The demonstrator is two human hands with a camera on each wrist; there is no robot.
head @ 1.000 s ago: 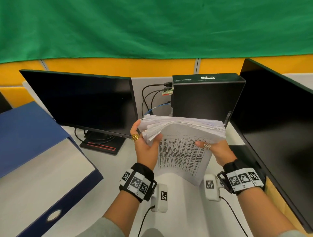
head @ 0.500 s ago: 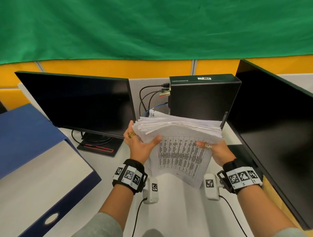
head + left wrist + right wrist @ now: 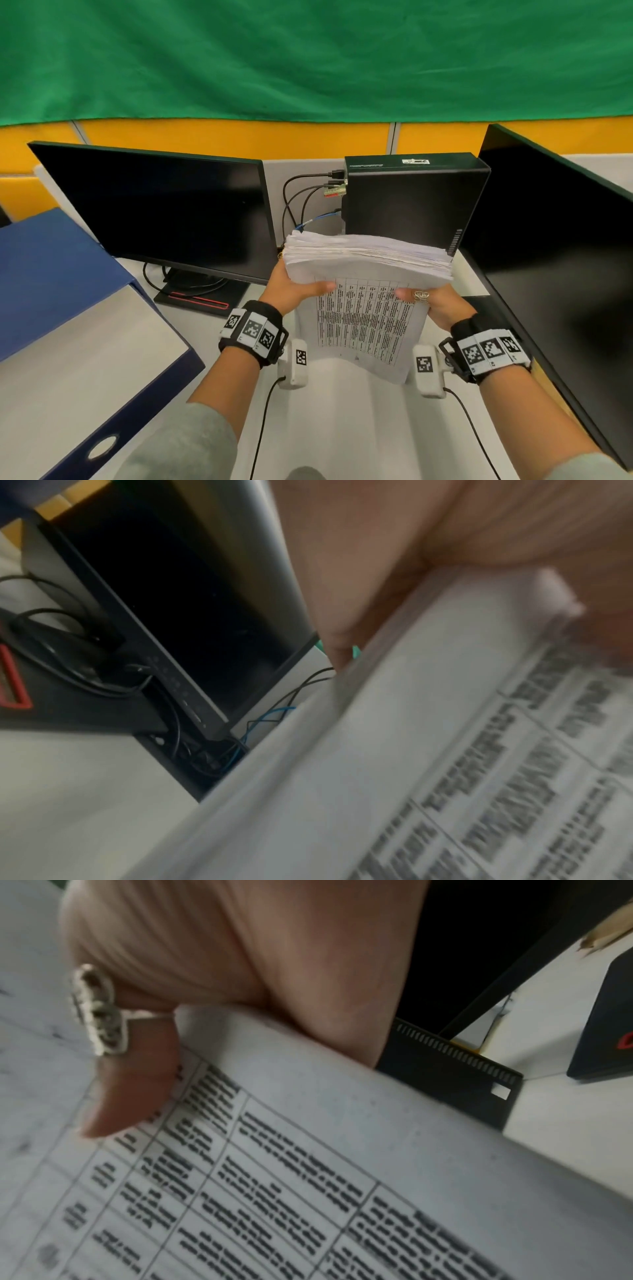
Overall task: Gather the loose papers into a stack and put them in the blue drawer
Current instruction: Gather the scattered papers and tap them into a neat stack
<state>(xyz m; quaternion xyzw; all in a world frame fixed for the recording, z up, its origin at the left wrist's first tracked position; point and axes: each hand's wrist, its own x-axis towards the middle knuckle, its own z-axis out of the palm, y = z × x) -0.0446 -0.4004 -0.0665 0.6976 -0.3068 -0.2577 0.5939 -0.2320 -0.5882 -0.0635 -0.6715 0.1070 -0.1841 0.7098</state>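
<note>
A thick stack of papers (image 3: 366, 274) stands on edge above the desk, its front sheet printed with a table. My left hand (image 3: 294, 289) grips the stack's left side, thumb across the front sheet. My right hand (image 3: 428, 301) grips the right side, its ringed thumb on the printed page. The wrist views show the printed sheet (image 3: 445, 750) (image 3: 308, 1150) close up, with the left palm (image 3: 377, 547) and the right thumb (image 3: 130, 1085) pressed against it. The blue drawer (image 3: 68, 325) lies open at the left, its pale inside (image 3: 75, 370) showing.
A dark monitor (image 3: 161, 209) stands behind the left hand on a black base with cables. A black desktop computer (image 3: 411, 198) stands right behind the stack. A second monitor (image 3: 555, 240) runs along the right edge. Bare white desk (image 3: 342, 428) lies in front.
The stack's upper edges have gone from fanned and ragged to more even. Both hands keep their grip, and the left hand has shifted slightly to the left.
</note>
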